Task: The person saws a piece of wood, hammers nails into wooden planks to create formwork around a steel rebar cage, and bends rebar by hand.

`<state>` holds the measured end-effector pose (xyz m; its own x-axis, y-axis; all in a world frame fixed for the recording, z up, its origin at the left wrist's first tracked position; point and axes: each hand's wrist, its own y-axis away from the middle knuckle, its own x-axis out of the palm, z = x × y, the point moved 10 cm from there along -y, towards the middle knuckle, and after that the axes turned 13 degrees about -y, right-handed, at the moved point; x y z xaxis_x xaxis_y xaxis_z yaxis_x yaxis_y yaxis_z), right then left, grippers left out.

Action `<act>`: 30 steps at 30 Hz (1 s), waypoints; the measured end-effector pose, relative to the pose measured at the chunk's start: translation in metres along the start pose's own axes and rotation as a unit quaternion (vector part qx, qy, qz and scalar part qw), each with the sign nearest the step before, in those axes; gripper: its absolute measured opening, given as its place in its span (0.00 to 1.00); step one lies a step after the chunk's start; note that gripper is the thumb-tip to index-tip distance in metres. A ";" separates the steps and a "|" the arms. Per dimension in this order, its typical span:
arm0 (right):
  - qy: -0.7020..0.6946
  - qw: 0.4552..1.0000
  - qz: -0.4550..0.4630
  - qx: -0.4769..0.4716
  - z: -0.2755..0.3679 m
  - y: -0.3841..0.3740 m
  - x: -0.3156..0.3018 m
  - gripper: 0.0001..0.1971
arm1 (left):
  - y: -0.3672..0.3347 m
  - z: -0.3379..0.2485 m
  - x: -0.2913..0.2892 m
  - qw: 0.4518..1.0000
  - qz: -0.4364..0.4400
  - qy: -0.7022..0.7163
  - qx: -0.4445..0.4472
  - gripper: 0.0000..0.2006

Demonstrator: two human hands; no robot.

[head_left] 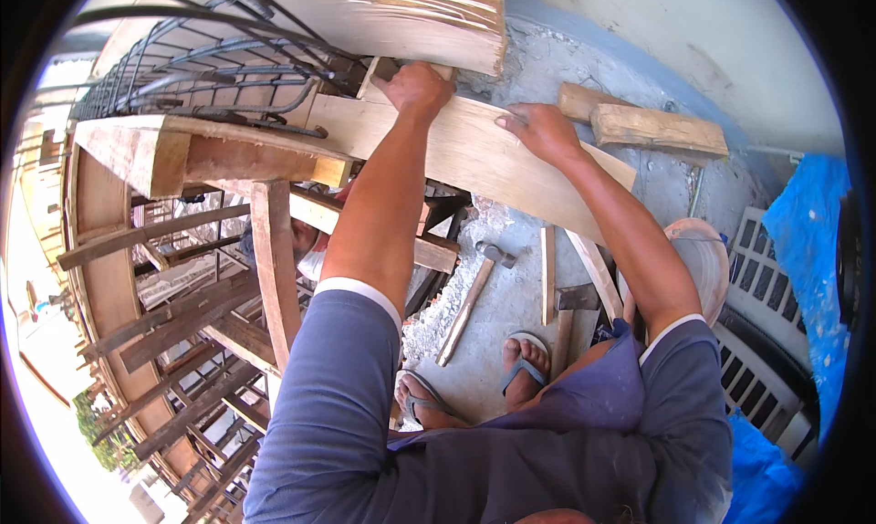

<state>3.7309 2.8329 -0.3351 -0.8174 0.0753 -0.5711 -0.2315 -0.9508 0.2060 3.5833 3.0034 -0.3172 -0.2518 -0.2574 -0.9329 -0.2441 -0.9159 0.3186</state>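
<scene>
Board slants above the floor, left end beside rebar. Right hand holds its far edge; left hand curled there, grip hidden, can't tell. Best: 2 hands spread, even pressure, fingertips clear of edges. Hammer on floor.

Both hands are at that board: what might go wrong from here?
The board could slip if the left hand or right hand shifts. The splintered sheet just beyond the left hand might prick it. The hammer lies near the feet and could trip someone.
</scene>
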 end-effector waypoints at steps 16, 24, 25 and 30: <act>-0.015 0.998 0.009 -0.057 -0.001 -0.009 0.009 0.26 | 0.004 0.019 0.017 0.998 0.005 0.022 -0.058 0.33; -0.060 0.998 0.031 -0.017 0.008 -0.003 0.017 0.23 | 0.007 0.020 0.032 0.987 -0.043 0.120 -0.095 0.24; -0.067 0.997 0.029 -0.012 0.005 -0.001 0.014 0.22 | 0.010 0.017 0.030 0.986 -0.052 0.130 -0.092 0.23; -0.041 0.999 0.016 -0.015 0.008 -0.002 0.003 0.23 | 0.012 0.010 0.023 0.990 -0.041 0.124 -0.062 0.31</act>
<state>3.7242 2.8372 -0.3310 -0.8653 0.0678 -0.4966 -0.1891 -0.9617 0.1983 3.5649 2.9895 -0.3331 0.0055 -0.2347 -0.9721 -0.1341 -0.9635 0.2318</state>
